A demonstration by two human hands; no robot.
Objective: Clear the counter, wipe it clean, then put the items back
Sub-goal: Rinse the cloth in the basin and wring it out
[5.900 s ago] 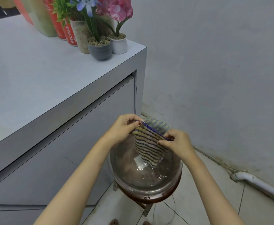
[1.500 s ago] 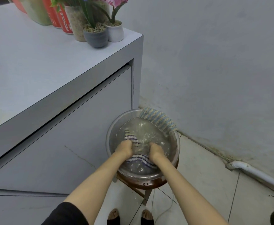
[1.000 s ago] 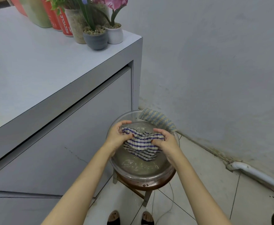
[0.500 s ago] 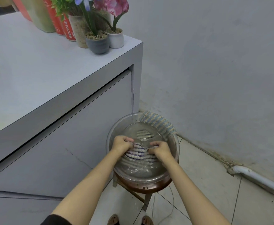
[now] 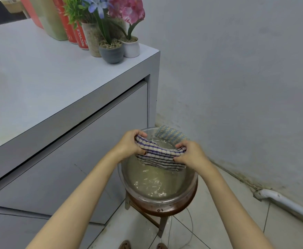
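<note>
**Wet cloth over the basin, one hand on each end**

The striped cloth [image 5: 160, 156] hangs over the cloudy water in the clear basin [image 5: 165, 199], strung between two hands. The left hand [image 5: 130, 143] has its fingers curled round one bunched end, and the right hand [image 5: 190, 153] pinches the other end the same way. The middle sags, and whether its lower edge touches the water is hard to tell.

The basin sits on a small wooden stool [image 5: 162, 211] on the tiles, just beside the counter [image 5: 39, 78]. A second cloth [image 5: 171, 134], blue and yellow, is draped over the far rim. On the counter's far corner stand the flower pots [image 5: 112, 53] and red cans [image 5: 81, 35].

Soaked like this, the striped cloth will likely be limp, heavier than when dry, and dripping. It has no stiffness to lean on. The ends look like the right place to hold it, gathered tight for a twist. Wringing it low over the basin should keep the run-off from reaching the floor.
</note>
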